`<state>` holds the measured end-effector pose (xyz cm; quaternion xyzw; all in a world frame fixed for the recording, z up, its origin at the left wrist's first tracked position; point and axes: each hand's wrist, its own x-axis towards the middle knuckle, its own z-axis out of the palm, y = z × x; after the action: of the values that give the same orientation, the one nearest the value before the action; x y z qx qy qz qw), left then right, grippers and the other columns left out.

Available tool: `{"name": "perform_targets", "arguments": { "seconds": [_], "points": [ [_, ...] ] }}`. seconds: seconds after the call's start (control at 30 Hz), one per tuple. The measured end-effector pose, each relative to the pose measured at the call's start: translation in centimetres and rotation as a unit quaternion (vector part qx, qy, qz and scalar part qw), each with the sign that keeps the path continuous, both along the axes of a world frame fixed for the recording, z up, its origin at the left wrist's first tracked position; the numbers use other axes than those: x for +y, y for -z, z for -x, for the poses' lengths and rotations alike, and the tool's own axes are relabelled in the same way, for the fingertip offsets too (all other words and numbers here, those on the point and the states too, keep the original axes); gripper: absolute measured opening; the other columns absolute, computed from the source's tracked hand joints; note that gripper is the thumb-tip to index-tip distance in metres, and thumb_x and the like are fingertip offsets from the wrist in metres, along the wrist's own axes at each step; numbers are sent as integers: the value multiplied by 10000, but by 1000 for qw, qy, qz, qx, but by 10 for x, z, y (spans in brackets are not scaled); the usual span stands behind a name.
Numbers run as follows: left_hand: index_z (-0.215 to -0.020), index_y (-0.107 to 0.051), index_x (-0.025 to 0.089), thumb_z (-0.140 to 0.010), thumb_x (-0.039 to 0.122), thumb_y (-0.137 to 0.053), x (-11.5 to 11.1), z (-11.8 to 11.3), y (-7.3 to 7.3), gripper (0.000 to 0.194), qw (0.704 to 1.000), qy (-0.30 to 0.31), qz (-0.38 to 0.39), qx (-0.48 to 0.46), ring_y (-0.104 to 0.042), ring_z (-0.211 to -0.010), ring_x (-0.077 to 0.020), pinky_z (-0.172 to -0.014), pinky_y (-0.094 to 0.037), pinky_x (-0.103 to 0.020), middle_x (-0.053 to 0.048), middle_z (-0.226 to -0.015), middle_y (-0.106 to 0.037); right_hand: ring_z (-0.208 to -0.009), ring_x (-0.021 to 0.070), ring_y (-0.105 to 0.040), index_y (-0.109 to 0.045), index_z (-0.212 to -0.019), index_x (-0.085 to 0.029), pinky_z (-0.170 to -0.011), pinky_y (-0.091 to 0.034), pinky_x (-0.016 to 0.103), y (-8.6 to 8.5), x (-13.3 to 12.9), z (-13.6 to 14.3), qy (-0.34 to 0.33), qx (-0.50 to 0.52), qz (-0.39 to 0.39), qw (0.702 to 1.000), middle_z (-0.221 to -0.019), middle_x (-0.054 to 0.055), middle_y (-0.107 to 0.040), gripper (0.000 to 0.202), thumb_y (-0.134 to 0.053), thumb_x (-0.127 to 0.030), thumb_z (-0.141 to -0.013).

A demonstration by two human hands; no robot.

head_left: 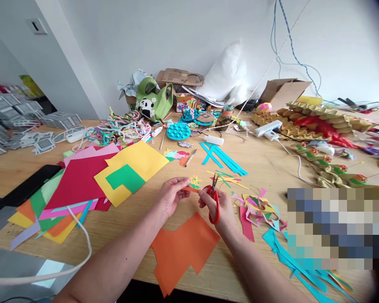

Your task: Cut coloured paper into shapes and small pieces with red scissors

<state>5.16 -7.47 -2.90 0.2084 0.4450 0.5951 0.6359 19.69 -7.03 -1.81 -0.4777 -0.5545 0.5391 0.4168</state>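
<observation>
In the head view my left hand (172, 195) pinches one end of a small orange paper strip (192, 190). The thumb and fingertips of my right hand (224, 210) touch the strip's other end. That same hand grips a pair of red-handled scissors (215, 206), whose dark blades point up and away from me. Just behind the strip lies a little heap of tiny yellow and green paper bits (195, 182). Below my wrists a larger orange sheet (186, 244) with cut-out edges rests on the table.
Coloured sheets (82, 176) are stacked at the left, beside a yellow sheet (145, 160) with a green piece on it. Blue strips (222, 158) lie beyond my hands, and paper scraps (255, 210) to the right. A white cable (88, 248) hangs at the near left table edge.
</observation>
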Motion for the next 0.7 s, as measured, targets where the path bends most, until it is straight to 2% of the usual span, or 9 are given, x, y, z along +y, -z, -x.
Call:
{"name": "perform_targets", "arguments": {
  "seconds": [0.2, 0.4, 0.47, 0.53, 0.6, 0.7],
  "points": [
    [-685, -722, 134, -481, 272, -855, 1, 6, -2, 279, 993, 43, -16, 110, -586, -594, -124, -612, -462, -259, -54, -655, -675, -581, 159, -547, -539, -631, -181, -563, -448, 245, -7, -2, -2, 46, -24, -27, 998, -599, 36, -570, 338, -582, -485, -774],
    [-695, -747, 130, -578, 355, -803, -3, 4, -8, 260, 977, 135, -59, 155, -558, -552, -125, -598, -426, -270, -49, -572, -649, -553, 141, -528, -532, -626, -178, -529, -418, 226, -3, -2, -1, 7, -28, -21, 999, -573, 19, -552, 379, -617, -521, -762],
    [-667, -741, 132, -566, 335, -807, -3, 4, -7, 237, 979, 127, -61, 149, -548, -539, -120, -595, -422, -270, -37, -552, -637, -551, 141, -542, -545, -645, -171, -523, -418, 226, -2, -3, -1, -4, -32, -20, 999, -588, 27, -573, 410, -602, -557, -771],
    [-643, -732, 134, -541, 315, -818, -2, 5, -6, 225, 987, 85, -46, 129, -551, -534, -116, -604, -430, -271, -34, -550, -639, -529, 144, -558, -559, -666, -160, -505, -422, 231, 0, -3, -1, -21, -45, -9, 999, -597, 42, -595, 460, -557, -603, -789],
    [-638, -727, 132, -531, 302, -819, 0, 6, -5, 221, 993, 44, -24, 110, -576, -557, -124, -628, -449, -273, -46, -575, -660, -466, 140, -549, -556, -654, -154, -453, -401, 229, 1, -4, -1, -49, -77, 13, 996, -554, 42, -588, 514, -513, -645, -797],
    [-656, -725, 126, -550, 299, -806, 1, 7, -6, 219, 996, 26, -9, 87, -624, -614, -151, -669, -483, -289, -80, -652, -702, -388, 127, -515, -529, -599, -161, -385, -348, 213, 4, -6, 0, -98, -134, 39, 985, -465, 23, -550, 551, -495, -677, -789]
  ]
}}
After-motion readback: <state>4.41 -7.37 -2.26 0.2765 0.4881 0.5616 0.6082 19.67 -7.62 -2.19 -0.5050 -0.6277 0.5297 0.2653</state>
